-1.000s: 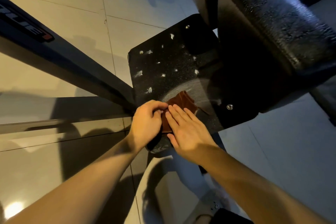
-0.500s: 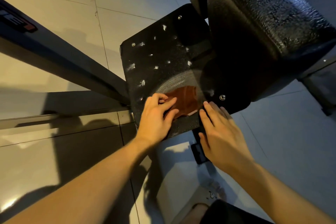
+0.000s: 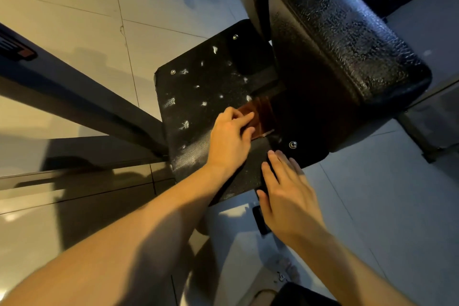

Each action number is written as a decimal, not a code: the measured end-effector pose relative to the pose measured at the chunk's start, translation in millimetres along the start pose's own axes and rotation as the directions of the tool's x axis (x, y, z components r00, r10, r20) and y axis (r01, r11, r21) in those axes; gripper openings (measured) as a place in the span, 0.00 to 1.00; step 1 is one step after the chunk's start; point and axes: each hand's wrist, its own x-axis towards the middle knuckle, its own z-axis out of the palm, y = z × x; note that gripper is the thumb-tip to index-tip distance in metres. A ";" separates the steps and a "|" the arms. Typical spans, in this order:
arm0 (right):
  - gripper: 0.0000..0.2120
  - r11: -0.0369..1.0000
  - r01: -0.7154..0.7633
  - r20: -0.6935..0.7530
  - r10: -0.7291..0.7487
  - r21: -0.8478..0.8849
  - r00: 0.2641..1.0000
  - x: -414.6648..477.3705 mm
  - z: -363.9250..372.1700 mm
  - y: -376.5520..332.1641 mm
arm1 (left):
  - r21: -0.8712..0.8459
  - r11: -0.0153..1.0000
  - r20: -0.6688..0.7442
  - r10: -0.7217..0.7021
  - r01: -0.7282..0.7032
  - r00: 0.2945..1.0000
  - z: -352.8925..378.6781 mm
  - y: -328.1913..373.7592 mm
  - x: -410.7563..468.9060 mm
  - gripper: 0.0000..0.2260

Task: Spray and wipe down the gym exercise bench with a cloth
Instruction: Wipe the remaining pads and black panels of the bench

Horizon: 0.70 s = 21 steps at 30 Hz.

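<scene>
Dim, warm light; glare on floor tiles (image 3: pixel 10 216), deep shadow under bench pad (image 3: pixel 347 45); edges seemingly bowed.

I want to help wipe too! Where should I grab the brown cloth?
Probably pinch the brown cloth at its near right edge, which looks slightly lifted. Come from the near side: the left hand covers its left part, and the black pad overhangs its far end. It lies flat on the black textured plate.
</scene>
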 end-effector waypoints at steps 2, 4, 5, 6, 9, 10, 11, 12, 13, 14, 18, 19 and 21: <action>0.26 1.000 -0.008 -0.017 0.008 0.002 1.000 1.3 0.9 0.4 | 0.054 0.997 0.022 0.062 -0.063 0.998 -12.0 -20.3 -9.8 0.15; 0.26 0.999 -0.039 -0.044 0.040 0.005 0.998 3.0 3.6 -1.5 | 0.125 0.992 -0.047 -0.012 0.018 0.999 -27.5 -58.9 -29.4 0.15; 0.26 0.998 -0.056 -0.056 0.056 0.010 0.997 3.8 5.4 -3.3 | 0.148 0.982 -0.101 -0.103 0.118 0.990 -35.4 -78.1 -39.8 0.15; 0.28 0.997 -0.072 -0.065 0.073 0.018 0.995 4.9 7.1 -5.7 | 0.153 0.960 -0.147 -0.214 0.235 0.966 -42.0 -91.5 -49.2 0.15; 0.34 0.991 -0.134 -0.067 0.136 0.029 0.988 8.3 6.1 -11.4 | 0.107 0.853 -0.218 -0.480 0.510 0.849 -42.1 -94.3 -56.0 0.16; 0.36 0.987 -0.157 -0.068 0.159 0.030 0.985 9.7 5.0 -12.5 | 0.087 0.842 -0.227 -0.504 0.532 0.834 -37.4 -84.5 -49.1 0.16; 0.37 0.983 -0.181 -0.065 0.183 0.028 0.981 11.3 3.6 -14.1 | 0.072 0.858 -0.217 -0.484 0.508 0.848 -31.4 -72.0 -38.4 0.16; 0.37 0.978 -0.206 -0.055 0.207 0.024 0.977 12.1 2.6 -16.4 | 0.057 0.893 -0.189 -0.429 0.446 0.884 -24.5 -57.6 -25.3 0.16; 0.38 0.973 -0.231 -0.045 0.232 0.019 0.972 12.4 2.7 -19.6 | 0.040 0.934 -0.150 -0.347 0.356 0.926 -17.3 -41.5 -10.8 0.16; 0.39 0.966 -0.258 -0.042 0.258 0.015 0.965 12.1 3.6 -23.1 | 0.020 0.966 -0.091 -0.255 0.258 0.963 -9.6 -25.9 4.7 0.17; 0.44 0.956 -0.290 -0.044 0.291 0.040 0.956 7.7 6.7 -29.1 | -0.002 0.996 0.105 0.085 -0.085 0.991 1.1 5.9 45.2 0.17; 0.44 0.958 -0.285 -0.046 0.287 0.041 0.957 7.4 7.1 -27.3 | 0.012 0.992 0.110 0.125 -0.127 0.986 -2.6 -1.0 45.5 0.17; 0.43 0.957 -0.286 -0.060 0.288 0.040 0.956 8.0 9.3 -24.2 | 0.059 0.990 0.059 0.124 -0.127 0.991 -13.9 -30.9 35.1 0.16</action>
